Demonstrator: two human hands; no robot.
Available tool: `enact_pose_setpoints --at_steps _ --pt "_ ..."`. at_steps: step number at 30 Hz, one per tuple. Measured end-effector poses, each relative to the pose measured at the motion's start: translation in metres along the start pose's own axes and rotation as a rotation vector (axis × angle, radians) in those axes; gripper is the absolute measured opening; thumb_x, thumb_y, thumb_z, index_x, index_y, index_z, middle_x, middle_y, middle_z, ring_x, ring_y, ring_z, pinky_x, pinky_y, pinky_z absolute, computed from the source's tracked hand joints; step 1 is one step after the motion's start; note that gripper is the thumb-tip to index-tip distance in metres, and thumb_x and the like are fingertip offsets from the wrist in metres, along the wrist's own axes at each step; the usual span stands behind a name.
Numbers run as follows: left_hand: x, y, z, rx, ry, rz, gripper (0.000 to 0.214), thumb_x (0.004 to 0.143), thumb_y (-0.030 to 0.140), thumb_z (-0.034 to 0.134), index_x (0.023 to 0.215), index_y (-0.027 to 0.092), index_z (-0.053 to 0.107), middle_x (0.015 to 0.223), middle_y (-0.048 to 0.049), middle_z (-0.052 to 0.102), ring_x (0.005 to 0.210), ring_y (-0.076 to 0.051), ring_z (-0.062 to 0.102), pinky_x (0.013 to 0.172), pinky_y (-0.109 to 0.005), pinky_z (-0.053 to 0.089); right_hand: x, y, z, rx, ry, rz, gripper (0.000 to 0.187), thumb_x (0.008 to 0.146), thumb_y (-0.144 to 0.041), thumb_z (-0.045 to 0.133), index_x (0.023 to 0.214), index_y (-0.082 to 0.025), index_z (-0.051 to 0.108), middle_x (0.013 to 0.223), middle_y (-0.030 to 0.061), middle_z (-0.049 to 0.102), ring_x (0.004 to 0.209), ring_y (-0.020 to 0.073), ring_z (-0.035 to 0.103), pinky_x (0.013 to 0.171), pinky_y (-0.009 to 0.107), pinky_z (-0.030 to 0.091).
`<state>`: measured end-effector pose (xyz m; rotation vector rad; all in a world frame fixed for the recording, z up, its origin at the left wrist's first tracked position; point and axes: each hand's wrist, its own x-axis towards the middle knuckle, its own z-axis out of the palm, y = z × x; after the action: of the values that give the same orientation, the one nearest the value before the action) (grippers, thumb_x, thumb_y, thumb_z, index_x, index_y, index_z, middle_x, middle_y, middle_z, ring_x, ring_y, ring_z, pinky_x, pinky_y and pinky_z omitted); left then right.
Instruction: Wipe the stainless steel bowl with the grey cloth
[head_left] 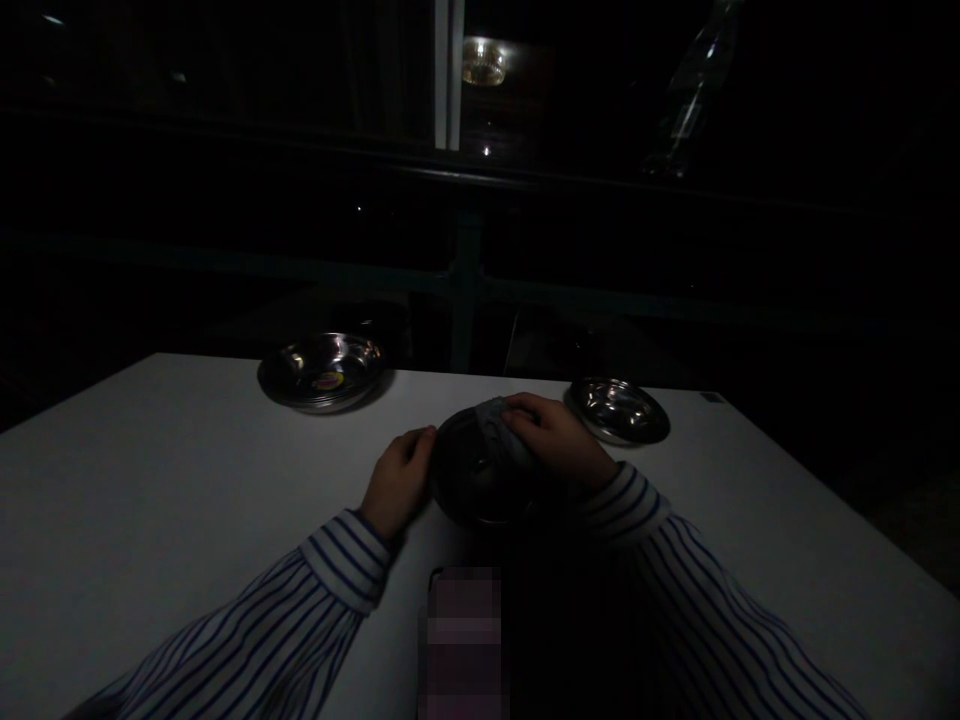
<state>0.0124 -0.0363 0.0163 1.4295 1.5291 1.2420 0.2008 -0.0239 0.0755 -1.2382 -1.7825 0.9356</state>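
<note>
The scene is very dim. A dark steel plate (pixel 476 480) sits tilted in front of me on the white table (pixel 150 500). My left hand (pixel 399 485) grips its left rim with curled fingers. My right hand (pixel 555 435) presses a grey cloth (pixel 501 425) against the plate's upper right part, fingers closed over the cloth. Both arms wear white sleeves with blue stripes.
A stack of steel plates (pixel 322 372) stands at the table's far left-centre. A single steel plate (pixel 619 410) lies to the right, just beyond my right hand. A blurred dark object (pixel 463 640) lies near the front edge. Dark railing and glass lie behind the table.
</note>
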Motion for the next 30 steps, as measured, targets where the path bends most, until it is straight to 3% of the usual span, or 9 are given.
enact_pose_setpoints --at_steps 2,4,6,9,12,17,23,26,30 --pt "0.0 0.008 -0.003 0.049 0.107 0.034 0.046 0.075 0.052 0.052 0.093 0.011 0.066 0.095 -0.013 0.069 0.09 -0.025 0.061 0.082 -0.036 0.043 0.0 0.0 0.001 -0.003 0.032 -0.006 0.019 0.081 -0.017 0.048 0.094 -0.013 0.063 0.085 0.0034 0.07 0.082 0.0139 0.064 0.074 0.026 0.048" --pt "-0.004 0.019 -0.005 -0.019 0.111 0.07 0.044 0.074 0.051 0.054 0.09 0.011 0.066 0.09 -0.011 0.069 0.084 -0.023 0.062 0.078 -0.033 0.045 -0.002 0.0 0.004 -0.032 0.065 -0.04 0.02 0.082 -0.018 0.049 0.096 -0.014 0.062 0.087 0.0041 0.07 0.084 0.0142 0.064 0.075 0.025 0.048" --pt "-0.01 0.032 -0.006 -0.134 -0.028 0.106 0.04 0.072 0.049 0.058 0.09 0.013 0.066 0.088 -0.0077 0.07 0.084 -0.021 0.062 0.077 -0.031 0.045 -0.004 -0.001 0.009 -0.077 0.091 -0.089 0.021 0.082 -0.022 0.051 0.099 -0.015 0.061 0.09 0.0048 0.07 0.087 0.0147 0.064 0.076 0.026 0.049" --pt "-0.019 0.047 -0.006 -0.311 -0.22 0.024 0.04 0.069 0.044 0.064 0.096 0.013 0.065 0.087 -0.0061 0.07 0.083 -0.02 0.063 0.075 -0.03 0.047 -0.01 -0.005 0.016 -0.161 0.125 -0.151 0.023 0.082 -0.026 0.051 0.101 -0.018 0.061 0.092 0.0043 0.069 0.086 0.0153 0.065 0.076 0.026 0.049" --pt "-0.022 0.052 -0.006 -0.403 -0.284 -0.025 0.035 0.068 0.037 0.065 0.093 0.013 0.064 0.082 -0.0044 0.07 0.078 -0.019 0.063 0.071 -0.028 0.047 -0.014 -0.01 0.022 -0.221 0.126 -0.193 0.023 0.082 -0.028 0.051 0.102 -0.02 0.06 0.092 0.0037 0.069 0.084 0.0158 0.065 0.075 0.027 0.049" --pt "-0.017 0.051 -0.011 -0.514 -0.206 -0.074 0.02 0.071 0.03 0.061 0.082 0.014 0.063 0.071 -0.0011 0.067 0.063 -0.013 0.059 0.06 -0.024 0.044 -0.015 -0.009 0.02 -0.177 -0.006 -0.227 0.037 0.082 -0.033 0.053 0.115 -0.019 0.055 0.108 0.0058 0.065 0.1 0.0187 0.06 0.087 0.033 0.046" --pt "-0.015 0.059 -0.013 -0.739 -0.15 -0.17 0.02 0.073 0.028 0.048 0.082 0.016 0.061 0.077 -0.0059 0.068 0.07 -0.02 0.063 0.063 -0.032 0.049 -0.013 -0.005 0.017 -0.217 -0.146 -0.283 0.069 0.076 -0.042 0.061 0.134 -0.015 0.037 0.128 0.011 0.051 0.114 0.0242 0.051 0.093 0.035 0.042" --pt "-0.015 0.06 -0.013 -0.716 -0.192 -0.147 0.023 0.074 0.03 0.044 0.085 0.017 0.06 0.076 -0.0061 0.067 0.07 -0.02 0.063 0.066 -0.034 0.05 -0.013 -0.005 0.019 -0.243 -0.15 -0.296 0.06 0.079 -0.041 0.058 0.132 -0.018 0.041 0.124 0.0088 0.054 0.11 0.0239 0.053 0.088 0.034 0.045" --pt "-0.013 0.057 -0.017 -0.422 -0.015 -0.019 0.026 0.069 0.034 0.06 0.086 0.015 0.059 0.079 -0.0034 0.065 0.074 -0.018 0.061 0.069 -0.031 0.049 -0.013 -0.004 0.017 -0.258 -0.117 -0.221 0.044 0.082 -0.03 0.05 0.124 -0.019 0.049 0.116 0.0069 0.06 0.104 0.0222 0.057 0.087 0.035 0.045"
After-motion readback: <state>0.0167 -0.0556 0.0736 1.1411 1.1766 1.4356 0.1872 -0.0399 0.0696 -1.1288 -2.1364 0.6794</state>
